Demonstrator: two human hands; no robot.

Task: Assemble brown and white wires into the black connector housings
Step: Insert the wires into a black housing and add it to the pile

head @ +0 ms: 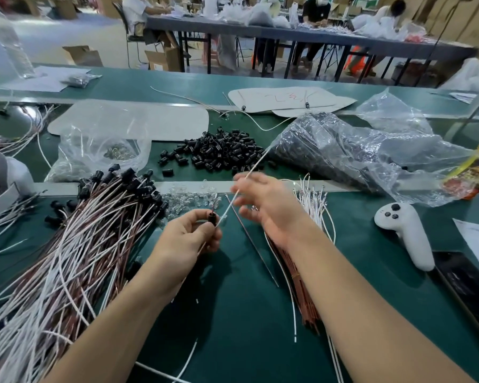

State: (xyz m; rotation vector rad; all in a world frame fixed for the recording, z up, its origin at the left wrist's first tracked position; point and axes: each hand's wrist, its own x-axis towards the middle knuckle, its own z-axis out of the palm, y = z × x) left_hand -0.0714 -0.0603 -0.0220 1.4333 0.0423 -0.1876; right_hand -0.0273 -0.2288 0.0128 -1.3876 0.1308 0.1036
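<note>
The green table (233, 313) runs wide in front of the person. On its left lies a big heap of finished leads (67, 258), brown and white strands fanned out with black caps at their far ends. To the right slumps a clear bag (357, 156) stuffed with dark parts, and between them sits a loose pile of black housings (221, 150), small glossy tubes. A bundle of brown wires (307, 308) lies under the right forearm.

The right hand (263, 205), blurred, pinches a thin white wire (256, 164) that slants down toward the left hand (188, 239). That hand's curled fingers grip one black housing (212, 218), held just above the table with the wire's lower end just beside it.
</note>
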